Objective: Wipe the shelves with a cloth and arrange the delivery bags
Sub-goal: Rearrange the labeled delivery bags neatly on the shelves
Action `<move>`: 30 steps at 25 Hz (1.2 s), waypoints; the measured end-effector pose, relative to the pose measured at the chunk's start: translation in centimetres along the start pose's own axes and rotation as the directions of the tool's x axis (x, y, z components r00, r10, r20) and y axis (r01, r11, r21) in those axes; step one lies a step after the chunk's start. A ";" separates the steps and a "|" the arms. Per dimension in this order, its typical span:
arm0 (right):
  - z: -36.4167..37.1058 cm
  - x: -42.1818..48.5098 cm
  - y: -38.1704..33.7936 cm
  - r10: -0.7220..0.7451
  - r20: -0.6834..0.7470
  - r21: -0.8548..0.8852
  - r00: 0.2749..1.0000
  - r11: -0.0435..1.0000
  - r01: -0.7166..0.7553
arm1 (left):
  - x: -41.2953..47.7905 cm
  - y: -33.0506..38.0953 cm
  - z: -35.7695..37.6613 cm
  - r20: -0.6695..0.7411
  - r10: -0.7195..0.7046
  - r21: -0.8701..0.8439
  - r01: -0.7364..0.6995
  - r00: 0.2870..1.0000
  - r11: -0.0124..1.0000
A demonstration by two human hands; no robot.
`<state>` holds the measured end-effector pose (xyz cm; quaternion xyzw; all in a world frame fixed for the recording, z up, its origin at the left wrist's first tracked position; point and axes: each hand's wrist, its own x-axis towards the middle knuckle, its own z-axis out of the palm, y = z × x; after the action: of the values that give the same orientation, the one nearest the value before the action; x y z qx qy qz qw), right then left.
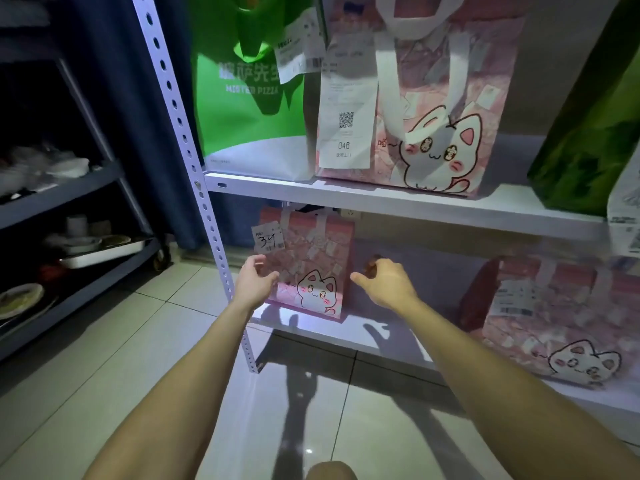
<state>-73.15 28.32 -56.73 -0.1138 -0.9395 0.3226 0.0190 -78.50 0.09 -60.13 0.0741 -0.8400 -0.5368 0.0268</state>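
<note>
A small pink cat-print delivery bag (313, 268) stands upright at the left end of the lower white shelf (377, 332), with a receipt marked 34 on its handle. My left hand (255, 282) is open just left of the bag, fingers spread, close to its side. My right hand (386, 280) is open just right of the bag, fingers curled loosely, apart from it. A second pink cat bag (554, 327) lies tilted at the shelf's right. On the upper shelf (398, 204) stand a green pizza bag (249, 98), a large pink cat bag (443, 109) and a dark green bag (595, 133). No cloth is visible.
The rack's perforated white post (194, 161) runs down right beside my left wrist. To the left, a dark trolley (69, 199) holds dishes and trays. A blue curtain (138, 116) hangs behind. Pale floor tiles (138, 358) lie below.
</note>
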 end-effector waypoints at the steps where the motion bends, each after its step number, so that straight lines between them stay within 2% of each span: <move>1: 0.9 0.5 -0.3 0.021 0.027 0.009 0.999 1.000 -0.021 | 0.9 -0.1 0.1 -0.010 -0.015 0.000 0.015 1.000 1.000; 5: 5.1 2.3 -1.1 0.044 0.081 0.054 0.996 0.997 -0.049 | 4.1 -1.7 -0.1 -0.040 -0.081 0.014 0.082 0.996 0.997; 9: 8.7 4.5 -0.1 0.044 -0.014 0.100 0.999 0.994 -0.042 | 6.6 -5.3 0.0 -0.024 -0.162 0.035 0.162 0.987 0.986; 13: 7.7 3.4 2.4 0.061 -0.056 0.093 0.997 0.994 -0.056 | 5.2 -6.3 1.8 0.038 -0.088 0.015 0.088 0.995 0.996; 17: 3.3 1.6 6.9 0.185 -0.170 0.094 0.968 0.981 -0.171 | 2.0 -5.0 5.9 0.188 0.010 0.025 -0.015 0.982 1.000; 21: 0.3 0.2 9.5 0.287 -0.165 0.027 0.943 0.958 -0.287 | -0.7 -2.7 9.1 0.273 0.083 0.104 -0.115 0.958 0.988; 26: -3.0 -0.9 10.9 0.318 -0.174 -0.050 0.932 0.942 -0.331 | -2.4 0.1 10.9 0.305 0.164 0.245 -0.244 0.938 0.938; 30: -4.3 -2.4 12.2 0.348 -0.135 -0.131 0.928 0.922 -0.364 | -3.2 0.0 12.5 0.363 0.120 0.235 -0.216 0.924 0.948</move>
<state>-67.87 39.69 -60.68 -0.3014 -0.9226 0.2408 0.0025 -76.91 11.81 -65.30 -0.0909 -0.9003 -0.4173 -0.0844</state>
